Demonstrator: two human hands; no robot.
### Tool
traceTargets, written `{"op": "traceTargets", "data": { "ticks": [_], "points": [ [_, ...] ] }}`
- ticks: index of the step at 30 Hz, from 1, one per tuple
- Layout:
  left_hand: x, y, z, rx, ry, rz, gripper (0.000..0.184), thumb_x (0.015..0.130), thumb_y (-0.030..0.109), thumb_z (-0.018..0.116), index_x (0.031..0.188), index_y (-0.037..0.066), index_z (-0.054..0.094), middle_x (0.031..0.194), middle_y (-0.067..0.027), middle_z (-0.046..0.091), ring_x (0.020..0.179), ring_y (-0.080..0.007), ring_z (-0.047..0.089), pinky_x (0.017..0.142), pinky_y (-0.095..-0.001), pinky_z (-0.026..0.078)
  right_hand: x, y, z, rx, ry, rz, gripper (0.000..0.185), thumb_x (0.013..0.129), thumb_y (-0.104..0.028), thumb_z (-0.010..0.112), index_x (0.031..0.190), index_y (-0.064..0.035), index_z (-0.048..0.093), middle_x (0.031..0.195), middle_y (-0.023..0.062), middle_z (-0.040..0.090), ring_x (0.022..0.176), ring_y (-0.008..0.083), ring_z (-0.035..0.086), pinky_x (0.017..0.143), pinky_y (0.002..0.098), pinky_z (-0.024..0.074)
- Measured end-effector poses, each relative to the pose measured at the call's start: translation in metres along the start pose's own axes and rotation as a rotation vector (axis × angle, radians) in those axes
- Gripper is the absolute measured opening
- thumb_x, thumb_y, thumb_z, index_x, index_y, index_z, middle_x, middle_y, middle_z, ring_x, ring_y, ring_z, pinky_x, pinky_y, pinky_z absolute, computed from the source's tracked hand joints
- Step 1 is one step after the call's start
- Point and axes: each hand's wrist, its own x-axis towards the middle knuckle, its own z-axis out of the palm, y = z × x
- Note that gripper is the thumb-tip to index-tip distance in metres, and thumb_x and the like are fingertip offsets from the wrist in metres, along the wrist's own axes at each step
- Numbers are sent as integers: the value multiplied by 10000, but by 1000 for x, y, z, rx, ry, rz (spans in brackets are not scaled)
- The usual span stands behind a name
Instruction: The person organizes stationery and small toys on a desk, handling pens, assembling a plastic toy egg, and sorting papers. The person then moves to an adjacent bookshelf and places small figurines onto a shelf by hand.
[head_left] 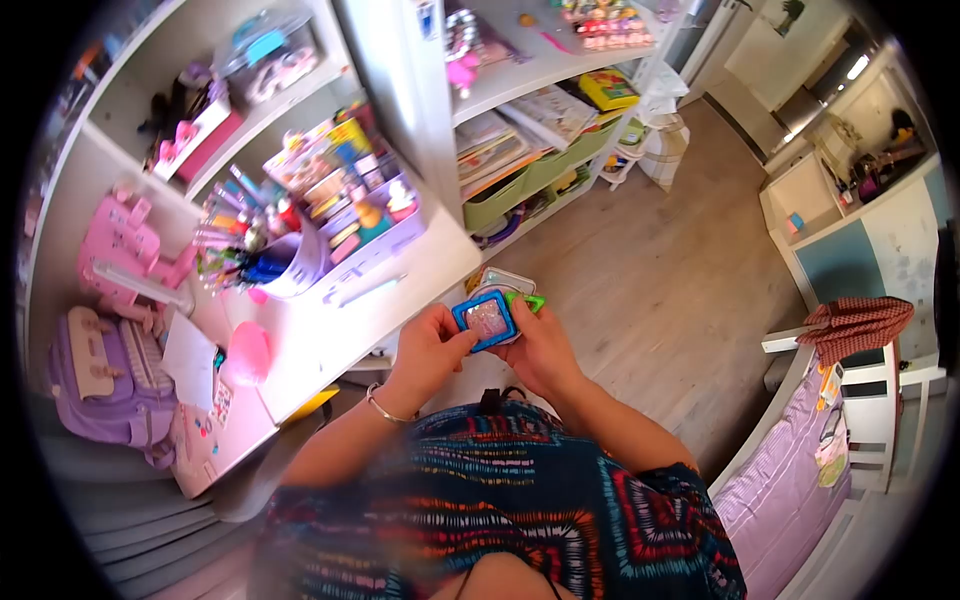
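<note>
A small blue-framed square item (487, 320) with a glittery pink middle is held in front of the body. My left hand (431, 350), with a bracelet at the wrist, grips its left edge between thumb and fingers. On the other side, my right hand (543, 350) pinches a small bright green piece (525, 301) and also supports the stack from the right. Behind the blue item shows a pale, rounded clear-looking case (508, 281), partly hidden by it. The fingers under the stack are hidden.
At the left, a white desk (340, 345) bears a pen cup (290, 265), a lilac organizer (400, 228), a pink balloon-like object (249, 354) and a purple bag (105, 375). Shelves (500, 90) stand ahead. A bed (785, 490) is at the right, with wooden floor (650, 270) between.
</note>
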Motion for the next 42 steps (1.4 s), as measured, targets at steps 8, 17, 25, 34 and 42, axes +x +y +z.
{"op": "traceTargets", "data": {
  "ticks": [8, 17, 25, 34, 42],
  "points": [
    [43, 26, 49, 18, -112, -63, 215, 736, 134, 672, 721, 38, 481, 574, -23, 517, 448, -86, 499, 402, -229, 400, 19, -47, -43, 46, 89, -36, 335, 900, -216, 511, 1168, -47, 404, 1052, 109, 540, 913, 228, 586, 737, 393, 536],
    [112, 47, 42, -121, -277, 5, 151, 811, 119, 610, 861, 33, 496, 680, -34, 561, 482, -74, 507, 401, -188, 389, 84, -96, -53, -18, 54, -47, 407, 862, -261, 570, 1178, -45, 434, 1067, 108, 564, 944, 246, 595, 769, 402, 528],
    [149, 41, 18, -44, -250, -14, 128, 828, 124, 583, 853, 34, 495, 688, -44, 572, 483, -76, 508, 404, -194, 393, 174, -158, -50, 82, -75, -87, 375, 871, -264, 557, 1172, -57, 471, 1073, 85, 584, 942, 208, 600, 776, 352, 530],
    [180, 59, 28, -124, 154, -124, 86, 852, 99, 538, 839, 24, 496, 685, -56, 583, 478, -80, 509, 400, -192, 384, 344, -267, -53, -70, -243, -51, 344, 876, -234, 553, 1151, -33, 500, 991, 75, 613, 858, 187, 611, 709, 325, 530],
    [198, 65, 70, -189, 419, -206, 68, 845, 72, 534, 823, 12, 509, 682, -56, 585, 504, -89, 520, 431, -207, 408, 523, -314, -18, -307, -21, -3, 319, 900, -228, 499, 1198, -160, 410, 1116, 98, 505, 859, 193, 555, 598, 331, 541]
  ]
}}
